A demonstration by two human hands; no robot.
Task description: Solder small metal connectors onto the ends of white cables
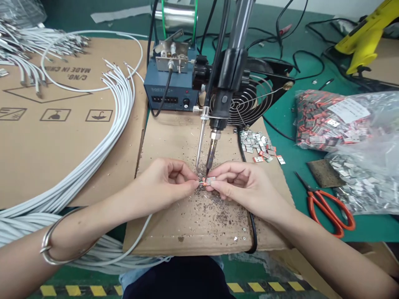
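The small connector (208, 180) sits near the middle of the cardboard pad (187, 226), right under the tip of the soldering iron (212, 153). The right hand (246, 187) pinches it from the right, thumb and first finger pressed together on it. The left hand (168, 178) pinches the end of a thin white cable (143, 230) and holds it against the left side of the connector. The two hands almost touch.

The hot tip looks very close to the fingertips. If a hand slips up even a little, it could get burned. The connector is tiny, so a small shake could push the cable end off its spot. Then the melted metal might stick in the wrong place or join two spots that should stay apart.

A bent feed tube (201, 145) stands just left of the tip. Too much metal from it could make a blob. Grey crumbs (220, 209) cover the pad near the hands, and one could stick to the work.

A loose pile of connectors (257, 145) lies to the far right on the pad, and an elbow bump could scatter it onto the green counter (289, 120).
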